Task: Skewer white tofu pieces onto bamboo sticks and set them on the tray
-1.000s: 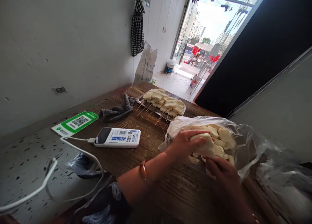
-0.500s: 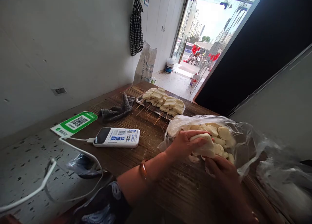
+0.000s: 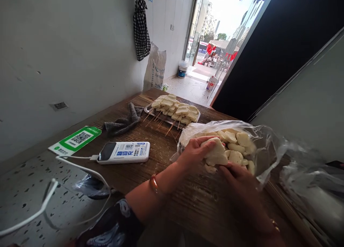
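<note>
My left hand (image 3: pixel 197 149) is closed around a pale, bread-like slice (image 3: pixel 217 154), thumb on top, just in front of an open clear plastic bag (image 3: pixel 185 134). My right hand (image 3: pixel 238 177) pinches at the slice's lower right edge. What lies between its fingertips is hidden. Inside the bag are several loose pale slices (image 3: pixel 236 148) of the same kind. Behind the bag, a metal tray (image 3: pixel 199 119) bears piled skewered slices (image 3: pixel 172 105), their thin wooden sticks (image 3: pixel 170 128) pointing toward me over the tray's edge.
On the wooden table (image 3: pixel 161 150) lie a grey cloth (image 3: pixel 125 122), a green-and-white QR code card (image 3: pixel 77 139) and a white power bank (image 3: pixel 131 154) with a white cable (image 3: pixel 77 164). More crumpled clear plastic (image 3: pixel 309 189) lies at the right.
The view has shifted slightly, so everything sits a little further left. Both hands stay on the slice, which remains in front of the bag.
</note>
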Action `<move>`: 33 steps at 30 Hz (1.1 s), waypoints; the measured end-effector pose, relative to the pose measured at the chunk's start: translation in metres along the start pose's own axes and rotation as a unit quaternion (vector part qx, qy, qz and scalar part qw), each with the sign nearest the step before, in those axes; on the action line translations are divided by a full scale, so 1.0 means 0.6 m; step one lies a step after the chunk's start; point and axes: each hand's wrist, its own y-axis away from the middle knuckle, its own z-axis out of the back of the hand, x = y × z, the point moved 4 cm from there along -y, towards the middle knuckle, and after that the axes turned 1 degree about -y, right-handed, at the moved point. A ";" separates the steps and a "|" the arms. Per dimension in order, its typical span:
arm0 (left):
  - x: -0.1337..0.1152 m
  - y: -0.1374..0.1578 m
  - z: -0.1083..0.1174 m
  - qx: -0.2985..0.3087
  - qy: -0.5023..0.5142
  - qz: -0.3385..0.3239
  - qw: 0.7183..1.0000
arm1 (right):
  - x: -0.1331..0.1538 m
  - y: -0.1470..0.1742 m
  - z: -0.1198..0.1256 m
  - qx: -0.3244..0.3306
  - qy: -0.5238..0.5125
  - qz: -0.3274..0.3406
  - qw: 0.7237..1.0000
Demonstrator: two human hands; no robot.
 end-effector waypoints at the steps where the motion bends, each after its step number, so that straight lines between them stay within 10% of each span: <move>1: 0.001 -0.002 0.003 -0.006 0.014 -0.003 1.000 | 0.001 -0.001 0.000 -0.003 -0.007 0.000 1.000; 14: 0.022 -0.018 -0.004 -0.019 0.000 0.036 0.999 | 0.003 -0.007 0.005 0.006 -0.077 0.006 0.997; 23: -0.007 -0.037 0.052 -0.116 -0.214 -0.069 0.967 | -0.047 -0.010 0.070 -0.190 -0.178 -0.074 0.963; 27: -0.009 -0.039 0.054 -0.095 -0.453 -0.111 0.879 | -0.051 -0.014 0.077 -0.202 -0.197 -0.066 0.957; 33: 0.004 -0.034 0.029 0.013 -0.753 -0.139 0.643 | -0.056 -0.018 0.074 -0.200 -0.201 -0.059 0.957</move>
